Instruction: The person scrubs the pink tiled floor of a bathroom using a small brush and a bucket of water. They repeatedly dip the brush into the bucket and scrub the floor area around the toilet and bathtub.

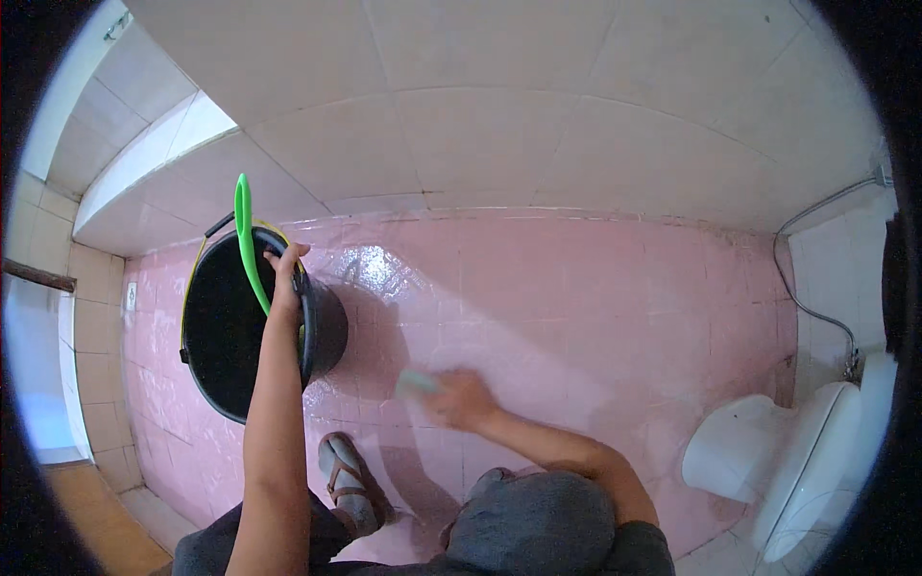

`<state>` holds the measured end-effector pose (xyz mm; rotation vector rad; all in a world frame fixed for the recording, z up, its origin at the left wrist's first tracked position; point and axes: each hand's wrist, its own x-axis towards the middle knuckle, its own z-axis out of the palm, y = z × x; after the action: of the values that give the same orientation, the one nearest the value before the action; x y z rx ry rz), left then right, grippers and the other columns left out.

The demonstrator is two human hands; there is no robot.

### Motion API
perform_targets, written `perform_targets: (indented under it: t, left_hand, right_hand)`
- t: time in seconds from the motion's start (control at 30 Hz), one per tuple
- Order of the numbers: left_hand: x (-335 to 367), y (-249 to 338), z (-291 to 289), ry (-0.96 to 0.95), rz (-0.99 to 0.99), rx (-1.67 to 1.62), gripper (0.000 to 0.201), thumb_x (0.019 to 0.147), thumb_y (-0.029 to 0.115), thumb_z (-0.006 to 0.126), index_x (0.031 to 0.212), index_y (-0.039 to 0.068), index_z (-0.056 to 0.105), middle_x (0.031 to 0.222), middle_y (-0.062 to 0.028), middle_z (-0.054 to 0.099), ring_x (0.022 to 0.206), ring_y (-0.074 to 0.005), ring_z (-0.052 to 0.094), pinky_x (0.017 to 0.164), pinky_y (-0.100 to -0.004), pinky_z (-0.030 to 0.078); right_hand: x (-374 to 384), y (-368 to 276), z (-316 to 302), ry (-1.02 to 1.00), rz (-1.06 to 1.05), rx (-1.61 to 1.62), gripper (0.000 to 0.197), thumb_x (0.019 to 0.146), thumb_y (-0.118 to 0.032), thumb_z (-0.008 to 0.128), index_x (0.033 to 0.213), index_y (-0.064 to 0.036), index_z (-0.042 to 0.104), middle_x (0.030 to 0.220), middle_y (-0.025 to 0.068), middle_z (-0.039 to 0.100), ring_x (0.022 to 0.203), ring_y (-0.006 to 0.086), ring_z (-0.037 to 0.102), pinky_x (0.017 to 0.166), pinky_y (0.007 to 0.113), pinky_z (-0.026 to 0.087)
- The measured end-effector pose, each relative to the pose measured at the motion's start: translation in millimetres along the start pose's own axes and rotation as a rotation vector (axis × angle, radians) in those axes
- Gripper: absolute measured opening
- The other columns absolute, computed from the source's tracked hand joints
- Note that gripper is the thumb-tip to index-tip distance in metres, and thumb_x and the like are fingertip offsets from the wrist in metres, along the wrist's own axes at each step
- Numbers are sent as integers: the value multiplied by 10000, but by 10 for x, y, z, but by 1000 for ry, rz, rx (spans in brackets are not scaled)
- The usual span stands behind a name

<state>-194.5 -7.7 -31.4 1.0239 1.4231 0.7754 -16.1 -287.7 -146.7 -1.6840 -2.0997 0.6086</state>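
A large black bucket point(334, 331) stands on the pink tiled floor at the left. My left hand point(286, 269) grips its right rim, the thumb and fingers closed over the edge. A long bright green handle point(246, 240) rises out of the bucket and leans on the far rim; its lower end is hidden inside. Low over the floor, right of the bucket, my right hand point(463, 398) is closed on a small pale green thing point(416, 385). Motion blurs this thing, so I cannot make out whether it is a brush or a sponge.
My sandalled foot point(348, 480) stands just below the bucket. A white toilet point(740, 446) is at the right, with a grey hose point(783, 259) on the wall behind. The tiled wall point(490, 144) borders the far floor edge. Wet patches point(375, 264) shine near the bucket.
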Motion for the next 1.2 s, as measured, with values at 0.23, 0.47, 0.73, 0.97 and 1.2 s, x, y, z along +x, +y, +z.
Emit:
perform_targets:
  t: [0.23, 0.47, 0.73, 0.97, 1.2]
  left_hand:
    - [118, -59, -145, 40, -69, -69, 1257, 636, 482, 672, 1498, 166, -187, 1549, -139, 33, 1362, -331, 214, 1065, -450, 257]
    - [316, -18, -160, 80, -43, -26, 1266, 625, 492, 681, 1504, 105, -143, 1547, -128, 48, 1371, -307, 203, 1078, -443, 241]
    - [375, -35, -153, 53, 156, -133, 761, 649, 412, 717, 1255, 46, 437, 1044, -44, 414, 944, -190, 413, 824, -319, 361]
    - [1194, -438, -682, 103, 127, -170, 493, 665, 375, 709, 992, 33, 568, 1217, -83, 374, 1109, -197, 349, 991, -302, 272]
    - [743, -137, -57, 105, 159, -96, 482, 653, 386, 711, 962, 25, 630, 1143, -141, 460, 1011, -261, 451, 999, -296, 281]
  right_hand:
    - [171, 1900, -963, 690, 894, -269, 554, 765, -391, 719, 1203, -84, 575, 1033, 183, 631, 945, 339, 587, 843, 525, 406]
    - [-223, 2188, -1409, 691, 1214, -293, 572, 831, -492, 624, 1232, -89, 555, 993, 180, 612, 902, 356, 592, 779, 511, 422]
    - [-36, 314, -186, -14, 428, 18, 521, 803, -420, 608, 1168, -49, 589, 1014, 215, 632, 986, 382, 583, 835, 547, 425]
    - [-2580, 1749, -932, 1232, 1504, -477, 563, 843, -411, 653, 1275, -74, 527, 1034, 173, 638, 900, 360, 623, 796, 461, 479]
    - [-2038, 1572, -897, 1116, 1421, -331, 501, 776, -430, 701, 1064, -32, 601, 868, 180, 639, 816, 360, 610, 723, 469, 467]
